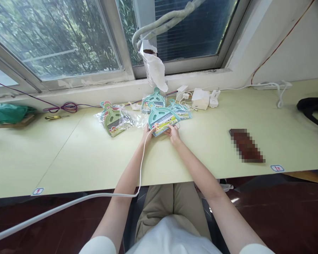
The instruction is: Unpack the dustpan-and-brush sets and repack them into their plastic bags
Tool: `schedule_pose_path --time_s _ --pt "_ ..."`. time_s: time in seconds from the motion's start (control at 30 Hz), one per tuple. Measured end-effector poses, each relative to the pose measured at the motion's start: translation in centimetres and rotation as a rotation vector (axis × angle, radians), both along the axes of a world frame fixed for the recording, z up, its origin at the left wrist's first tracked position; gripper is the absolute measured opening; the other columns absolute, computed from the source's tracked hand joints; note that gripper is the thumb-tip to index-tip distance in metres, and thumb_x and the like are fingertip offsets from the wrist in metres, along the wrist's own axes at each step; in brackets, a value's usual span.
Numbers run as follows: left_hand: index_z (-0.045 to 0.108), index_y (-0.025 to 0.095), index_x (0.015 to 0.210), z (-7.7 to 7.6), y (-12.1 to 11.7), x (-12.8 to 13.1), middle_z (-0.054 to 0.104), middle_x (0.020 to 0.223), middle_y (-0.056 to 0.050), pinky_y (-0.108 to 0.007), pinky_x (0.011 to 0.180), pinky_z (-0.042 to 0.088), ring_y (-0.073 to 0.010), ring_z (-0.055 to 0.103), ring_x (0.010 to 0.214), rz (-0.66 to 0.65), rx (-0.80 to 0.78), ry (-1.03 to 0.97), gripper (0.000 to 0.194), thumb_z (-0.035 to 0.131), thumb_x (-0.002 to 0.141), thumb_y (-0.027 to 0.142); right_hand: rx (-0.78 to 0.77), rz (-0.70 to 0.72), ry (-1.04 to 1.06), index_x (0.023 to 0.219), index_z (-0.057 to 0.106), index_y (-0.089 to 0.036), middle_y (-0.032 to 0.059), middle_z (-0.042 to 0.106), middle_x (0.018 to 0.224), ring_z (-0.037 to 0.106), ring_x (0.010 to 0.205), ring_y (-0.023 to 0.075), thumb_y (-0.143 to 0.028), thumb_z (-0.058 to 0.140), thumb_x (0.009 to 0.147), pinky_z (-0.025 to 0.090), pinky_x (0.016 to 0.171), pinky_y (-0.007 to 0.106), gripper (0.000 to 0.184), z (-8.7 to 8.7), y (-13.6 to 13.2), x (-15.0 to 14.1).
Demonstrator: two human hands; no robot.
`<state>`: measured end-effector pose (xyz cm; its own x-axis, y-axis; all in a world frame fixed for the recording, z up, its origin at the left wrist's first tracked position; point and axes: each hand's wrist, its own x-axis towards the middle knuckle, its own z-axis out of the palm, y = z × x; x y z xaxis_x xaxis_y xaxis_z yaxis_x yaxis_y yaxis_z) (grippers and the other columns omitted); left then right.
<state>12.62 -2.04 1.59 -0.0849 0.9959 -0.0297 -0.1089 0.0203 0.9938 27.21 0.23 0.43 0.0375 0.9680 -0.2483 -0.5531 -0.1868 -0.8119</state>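
Between my two hands is a mint-green mini dustpan and brush set [162, 118] with a colourful printed label along its lower edge. My left hand [147, 133] grips its lower left corner, and my right hand [172, 134] holds the lower right part of the label with the thumb on top. Just behind it lie another mint set [156, 97] and a bluish-green set [177, 106], partly covered by the held one. To the left, a green set [112, 120] in clear plastic overlaps a set with a pink edge.
A white cable [141, 165] runs across my left forearm. Chargers and a white box [200, 98] stand by the wall. A pixelated dark red object [246, 145] lies right, a yellow cutter [53, 117] and a green bag [10, 113] left. A torn white wrapping [155, 68] hangs from the pipe.
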Motion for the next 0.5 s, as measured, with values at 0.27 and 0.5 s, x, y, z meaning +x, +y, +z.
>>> schedule_pose_path --time_s 0.27,0.5 --pt "0.045 0.023 0.122 -0.1 -0.2 -0.1 0.065 0.112 -0.007 -0.034 0.071 0.056 -0.0239 0.066 0.095 -0.046 0.006 -0.044 0.062 0.075 0.07 0.035 0.011 -0.036 -0.004 0.095 0.052 -0.024 -0.0009 0.07 0.085 0.07 0.072 0.0155 -0.027 0.058 0.078 0.062 0.07 0.034 0.018 -0.3 0.1 0.0" --pt "0.042 0.025 0.125 -0.9 0.3 -0.5 0.064 0.114 -0.006 -0.038 0.08 0.056 -0.0226 0.066 0.097 -0.06 -0.014 -0.197 0.074 0.08 0.062 0.03 0.01 -0.026 -0.003 0.094 0.052 -0.024 -0.0013 0.07 0.084 0.069 0.072 0.0154 -0.027 0.06 0.079 0.061 0.071 0.035 0.018 -0.5 0.1 0.1"
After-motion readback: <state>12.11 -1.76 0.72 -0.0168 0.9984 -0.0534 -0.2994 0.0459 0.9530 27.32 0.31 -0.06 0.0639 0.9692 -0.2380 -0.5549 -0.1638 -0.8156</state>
